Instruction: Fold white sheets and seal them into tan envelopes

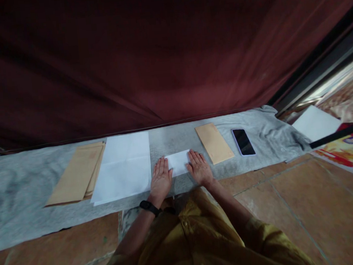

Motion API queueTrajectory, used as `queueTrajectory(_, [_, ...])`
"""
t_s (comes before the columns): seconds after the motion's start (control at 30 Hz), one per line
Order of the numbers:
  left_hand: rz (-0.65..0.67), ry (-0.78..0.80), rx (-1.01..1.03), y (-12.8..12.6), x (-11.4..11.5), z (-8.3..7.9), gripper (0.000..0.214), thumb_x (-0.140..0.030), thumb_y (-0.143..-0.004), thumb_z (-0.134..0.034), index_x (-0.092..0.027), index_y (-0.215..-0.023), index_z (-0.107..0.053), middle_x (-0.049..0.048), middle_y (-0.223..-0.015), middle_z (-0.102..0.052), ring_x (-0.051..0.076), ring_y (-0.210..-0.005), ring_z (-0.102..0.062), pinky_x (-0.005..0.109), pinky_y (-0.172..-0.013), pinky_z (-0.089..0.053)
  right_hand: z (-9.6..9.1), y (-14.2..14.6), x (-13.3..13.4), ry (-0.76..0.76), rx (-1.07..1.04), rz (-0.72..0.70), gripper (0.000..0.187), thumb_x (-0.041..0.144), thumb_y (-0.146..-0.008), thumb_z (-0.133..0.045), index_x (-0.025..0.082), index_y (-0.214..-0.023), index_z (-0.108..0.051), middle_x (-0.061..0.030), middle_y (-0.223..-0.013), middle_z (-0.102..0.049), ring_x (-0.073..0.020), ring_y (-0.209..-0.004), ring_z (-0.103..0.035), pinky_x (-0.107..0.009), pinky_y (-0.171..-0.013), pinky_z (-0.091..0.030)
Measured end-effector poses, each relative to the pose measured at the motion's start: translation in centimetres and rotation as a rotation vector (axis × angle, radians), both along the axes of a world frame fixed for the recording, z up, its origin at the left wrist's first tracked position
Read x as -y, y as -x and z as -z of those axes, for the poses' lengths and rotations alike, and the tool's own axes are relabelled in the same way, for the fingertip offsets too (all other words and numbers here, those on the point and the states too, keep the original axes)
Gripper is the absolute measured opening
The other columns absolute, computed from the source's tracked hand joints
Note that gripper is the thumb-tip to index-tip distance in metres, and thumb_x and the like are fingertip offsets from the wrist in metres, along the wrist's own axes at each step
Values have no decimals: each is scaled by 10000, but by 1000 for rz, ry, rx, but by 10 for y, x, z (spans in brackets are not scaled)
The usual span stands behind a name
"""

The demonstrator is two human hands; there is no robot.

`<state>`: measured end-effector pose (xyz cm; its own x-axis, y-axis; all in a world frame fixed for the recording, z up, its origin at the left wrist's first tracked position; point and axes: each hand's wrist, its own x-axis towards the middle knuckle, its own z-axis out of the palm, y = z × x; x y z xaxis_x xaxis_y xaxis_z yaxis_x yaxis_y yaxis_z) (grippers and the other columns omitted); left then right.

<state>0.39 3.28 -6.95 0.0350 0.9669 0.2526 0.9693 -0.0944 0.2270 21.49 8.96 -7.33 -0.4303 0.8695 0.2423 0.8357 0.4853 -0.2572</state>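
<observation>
Mustard shirt [199, 238] fills the near view. Beyond it the grey cloth [20, 193] carries, toward its left end, a stack of white sheets [123, 166] with brown envelopes [74, 175] just beside them. Right of middle lie a single envelope [214, 142] and a phone [243, 141]. By the cloth's near edge, about midway, sits the folded paper [178, 162]. Left hand [161, 179] and right hand [199, 167] lie flat and released, touching its two ends and grasping nothing. Even pressure from both palms, I judge, would keep the fold's edges aligned.

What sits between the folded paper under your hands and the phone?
A single brown envelope lies there on the grey cloth, right of the folded paper; head view.
</observation>
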Motion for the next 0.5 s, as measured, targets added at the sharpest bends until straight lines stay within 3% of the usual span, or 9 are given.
queueTrajectory(0.17, [9, -9, -16, 3, 6, 0, 532, -218, -1004, -335, -71, -1513, -386, 209, -1553, -446, 301, -1478, -373, 517, -1172, -403, 0, -5, 1, -5, 15, 3, 564, 360, -1049, -380, 84, -1541, -381, -148, -1591, -401, -280, -1466, -379, -465, -1199, -286])
queueTrajectory(0.33, [21, -1, -28, 1, 15, -10, 665, -6, -881, -337, -77, -1542, -331, 215, -1572, -413, 282, -1494, -343, 515, -1190, -389, -1, -6, 0, 1, 28, 4, 562, 362, -1051, -379, 72, -1531, -399, -153, -1585, -409, -286, -1460, -388, -461, -1203, -284])
queueTrajectory(0.5, [123, 23, -36, -19, 36, -22, 597, -72, -935, -344, -110, -1531, -365, 137, -1603, -396, 236, -1524, -281, 476, -1240, -320, -2, -5, 1, -6, 33, -4, 567, 365, -1051, -381, 62, -1530, -397, -158, -1580, -414, -289, -1463, -381, -466, -1205, -287])
